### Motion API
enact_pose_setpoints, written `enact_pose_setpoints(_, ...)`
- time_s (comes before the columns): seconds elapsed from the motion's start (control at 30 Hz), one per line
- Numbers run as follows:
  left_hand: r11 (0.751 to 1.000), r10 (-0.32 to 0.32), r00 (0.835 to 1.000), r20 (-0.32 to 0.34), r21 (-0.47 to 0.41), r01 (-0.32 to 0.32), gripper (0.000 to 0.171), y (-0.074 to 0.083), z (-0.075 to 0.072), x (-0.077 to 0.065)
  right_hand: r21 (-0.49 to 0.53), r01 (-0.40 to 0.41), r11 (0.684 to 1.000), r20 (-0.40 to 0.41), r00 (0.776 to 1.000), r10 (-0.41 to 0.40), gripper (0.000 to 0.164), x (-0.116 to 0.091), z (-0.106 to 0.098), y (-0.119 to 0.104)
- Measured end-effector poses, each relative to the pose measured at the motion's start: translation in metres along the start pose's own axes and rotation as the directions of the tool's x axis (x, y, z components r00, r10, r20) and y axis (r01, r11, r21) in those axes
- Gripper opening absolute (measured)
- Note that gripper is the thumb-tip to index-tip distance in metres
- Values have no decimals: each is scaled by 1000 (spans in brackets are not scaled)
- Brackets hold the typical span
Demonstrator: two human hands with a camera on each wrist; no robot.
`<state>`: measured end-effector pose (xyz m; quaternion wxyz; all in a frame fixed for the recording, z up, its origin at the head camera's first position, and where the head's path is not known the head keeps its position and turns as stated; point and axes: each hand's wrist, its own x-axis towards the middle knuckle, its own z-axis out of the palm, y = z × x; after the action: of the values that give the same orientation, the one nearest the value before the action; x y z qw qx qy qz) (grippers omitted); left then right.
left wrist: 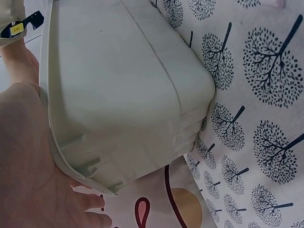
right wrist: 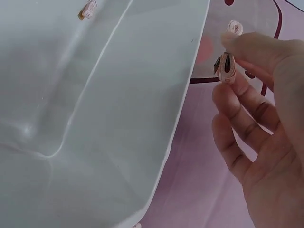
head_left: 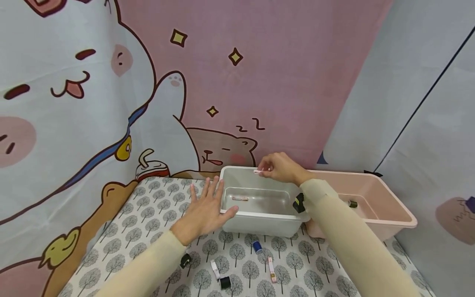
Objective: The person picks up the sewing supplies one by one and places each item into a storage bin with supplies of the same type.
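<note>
My right hand (head_left: 283,168) pinches a folded pink measuring tape (right wrist: 227,69) between thumb and fingers, up at the far rim of the grey bin (head_left: 259,226). The tape's looped folds show in the right wrist view. Inside the bin lies another folded pink measuring tape (head_left: 240,199). At the bin's front left corner is my left hand (head_left: 208,209), fingers spread and straight, palm side against the rim. The left wrist view shows that hand (left wrist: 42,166) along the bin's edge.
A pink bin (head_left: 393,198) stands right of the grey one, with a green thread spool (head_left: 352,203) in it. On the tree-print cloth in front lie a blue spool (head_left: 257,246), a black spool (head_left: 225,282), a white folded strip (head_left: 215,269) and a pink folded tape (head_left: 272,270).
</note>
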<state>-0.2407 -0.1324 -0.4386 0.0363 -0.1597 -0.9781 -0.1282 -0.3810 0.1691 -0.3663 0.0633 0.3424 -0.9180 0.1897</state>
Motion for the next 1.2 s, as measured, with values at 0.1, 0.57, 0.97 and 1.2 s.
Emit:
enact_pose_setpoints(0.1, 1000, 1, 1000, 0, 3, -1, 114, 1, 1, 0, -19, -54, 998, 0, 999, 54, 20, -1, 2, 1)
enact_pose_setpoints(0.57, 1000, -21, 999, 32, 11, 21, 117, -1, 3, -2, -48, -97, 994, 12, 995, 98, 34, -31, -1, -13)
enact_pose_setpoints(0.97, 1000, -15, 1000, 10, 3, 15, 114, 0, -2, 5, -31, 5, 1000, -43, 999, -6, 34, -65, -8, -23)
enact_pose_setpoints(1.2, 1000, -8, 1000, 21, 16, 8, 116, 1, -1, 2, -37, 74, 997, -86, 993, -77, 30, -89, 4, -27)
